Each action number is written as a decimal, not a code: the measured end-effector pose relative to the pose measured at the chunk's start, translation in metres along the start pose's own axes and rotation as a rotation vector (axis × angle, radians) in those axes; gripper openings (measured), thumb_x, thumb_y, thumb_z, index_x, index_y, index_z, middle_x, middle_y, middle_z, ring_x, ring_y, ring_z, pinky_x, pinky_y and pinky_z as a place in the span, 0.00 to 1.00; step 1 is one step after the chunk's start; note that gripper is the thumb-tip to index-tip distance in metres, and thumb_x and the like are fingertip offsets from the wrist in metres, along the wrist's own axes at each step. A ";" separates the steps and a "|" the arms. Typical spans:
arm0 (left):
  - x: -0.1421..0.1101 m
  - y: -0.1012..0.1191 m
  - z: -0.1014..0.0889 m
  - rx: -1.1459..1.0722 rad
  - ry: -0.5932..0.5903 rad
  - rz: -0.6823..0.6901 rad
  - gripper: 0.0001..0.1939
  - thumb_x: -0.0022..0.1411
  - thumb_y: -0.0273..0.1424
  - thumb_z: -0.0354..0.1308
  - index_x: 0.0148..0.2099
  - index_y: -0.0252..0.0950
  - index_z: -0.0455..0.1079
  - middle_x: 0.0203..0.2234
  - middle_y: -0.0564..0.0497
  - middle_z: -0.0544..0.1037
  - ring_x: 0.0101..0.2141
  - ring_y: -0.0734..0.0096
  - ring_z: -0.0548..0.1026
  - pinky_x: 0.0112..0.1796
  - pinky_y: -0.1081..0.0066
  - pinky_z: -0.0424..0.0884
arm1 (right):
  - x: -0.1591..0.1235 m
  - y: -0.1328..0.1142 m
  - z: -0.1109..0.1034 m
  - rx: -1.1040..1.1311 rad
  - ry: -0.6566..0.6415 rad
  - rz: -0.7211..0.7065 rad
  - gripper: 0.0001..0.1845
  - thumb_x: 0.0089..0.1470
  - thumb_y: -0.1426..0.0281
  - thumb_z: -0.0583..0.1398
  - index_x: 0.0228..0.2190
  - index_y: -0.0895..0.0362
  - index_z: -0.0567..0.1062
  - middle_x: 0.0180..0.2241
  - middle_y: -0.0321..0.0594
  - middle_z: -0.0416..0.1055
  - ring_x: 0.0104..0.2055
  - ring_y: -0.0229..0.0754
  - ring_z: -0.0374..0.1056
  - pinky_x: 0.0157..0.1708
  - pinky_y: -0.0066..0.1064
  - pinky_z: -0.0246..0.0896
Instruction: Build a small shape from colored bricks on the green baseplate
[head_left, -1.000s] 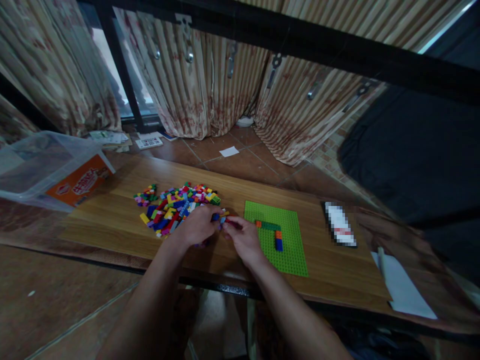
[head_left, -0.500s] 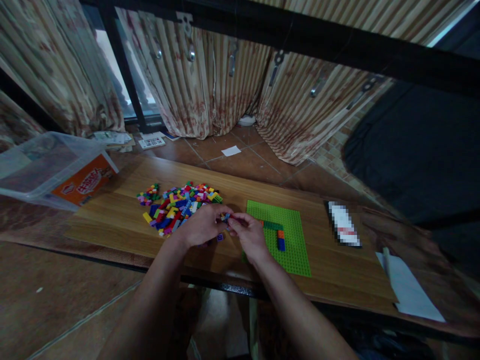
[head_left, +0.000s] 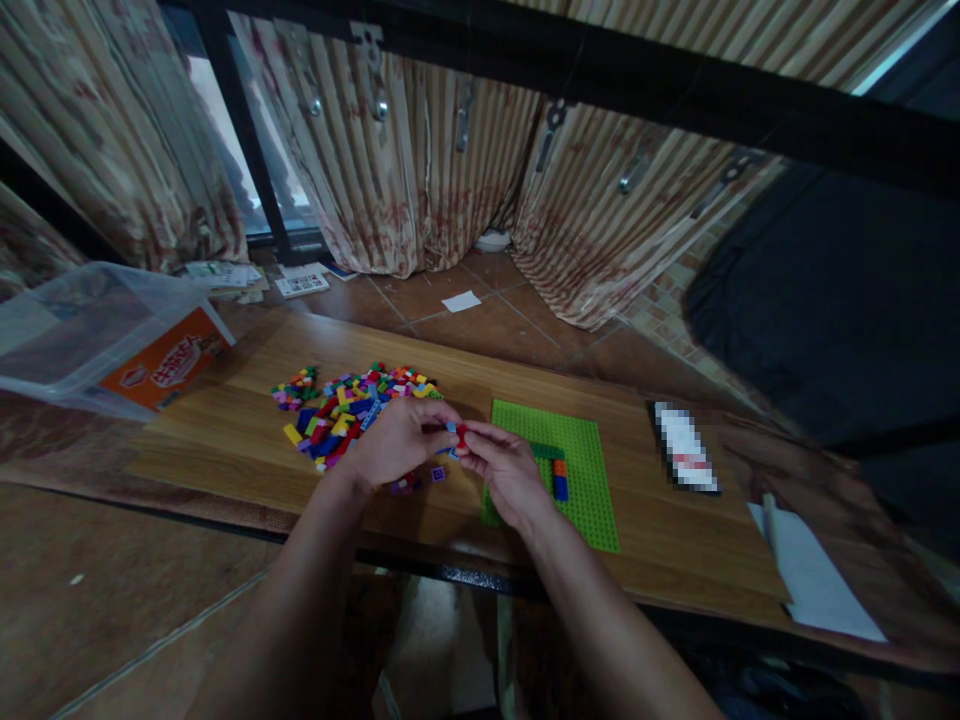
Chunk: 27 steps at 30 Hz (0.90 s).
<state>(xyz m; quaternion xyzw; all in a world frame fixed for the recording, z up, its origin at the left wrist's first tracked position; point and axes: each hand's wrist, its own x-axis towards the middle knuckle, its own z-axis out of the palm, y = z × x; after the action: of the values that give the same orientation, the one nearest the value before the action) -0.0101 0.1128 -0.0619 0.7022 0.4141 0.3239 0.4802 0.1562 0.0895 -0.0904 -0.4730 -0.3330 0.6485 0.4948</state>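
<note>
Currently looking partway: green [head_left: 549,452], orange [head_left: 559,467] and blue sections [head_left: 561,488] are forming a bent run on the baseplate [head_left: 589,515], partly hidden by the right hand [head_left: 512,475]. Plenty of studs are showing bare. Left hand [head_left: 397,440] is gripping a light-blue piece [head_left: 451,427]; right is pinching a red brick [head_left: 461,436] beside it, joined or not, can't tell. Counting: one baseplate, one purple brick [head_left: 438,474] lying nearby, one loose pile [head_left: 341,427], uncountable.

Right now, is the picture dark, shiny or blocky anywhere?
Head view: dim overall, dark shape at right nearly black; head view: pale sheen on the tabletop, far left; head view: blocky squares cover much of the flat thing right of the green baseplate.
</note>
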 end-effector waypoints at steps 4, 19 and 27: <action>0.001 -0.004 -0.004 0.295 0.012 -0.069 0.10 0.59 0.30 0.56 0.39 0.34 0.76 0.30 0.50 0.81 0.30 0.71 0.77 0.34 0.74 0.71 | 0.006 0.003 -0.012 -0.515 0.124 -0.227 0.09 0.47 0.66 0.64 0.33 0.54 0.80 0.31 0.38 0.79 0.33 0.41 0.72 0.36 0.34 0.68; 0.001 -0.013 -0.001 0.652 -0.047 -0.067 0.21 0.49 0.19 0.50 0.42 0.38 0.76 0.36 0.50 0.81 0.39 0.65 0.78 0.41 0.72 0.70 | 0.001 0.007 -0.019 -0.797 -0.079 -0.266 0.17 0.44 0.78 0.63 0.39 0.56 0.77 0.37 0.39 0.79 0.38 0.40 0.75 0.44 0.35 0.69; 0.001 -0.006 -0.005 0.653 0.103 -0.090 0.23 0.52 0.20 0.49 0.48 0.37 0.75 0.40 0.49 0.81 0.40 0.67 0.78 0.42 0.73 0.71 | 0.003 -0.002 -0.034 -0.962 0.011 -0.320 0.17 0.47 0.78 0.60 0.40 0.55 0.77 0.40 0.42 0.78 0.40 0.42 0.74 0.45 0.37 0.68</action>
<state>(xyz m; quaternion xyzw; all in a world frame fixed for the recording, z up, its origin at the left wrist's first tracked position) -0.0157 0.1172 -0.0660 0.7826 0.5506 0.1875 0.2218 0.1887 0.0918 -0.1007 -0.5939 -0.6598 0.3351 0.3158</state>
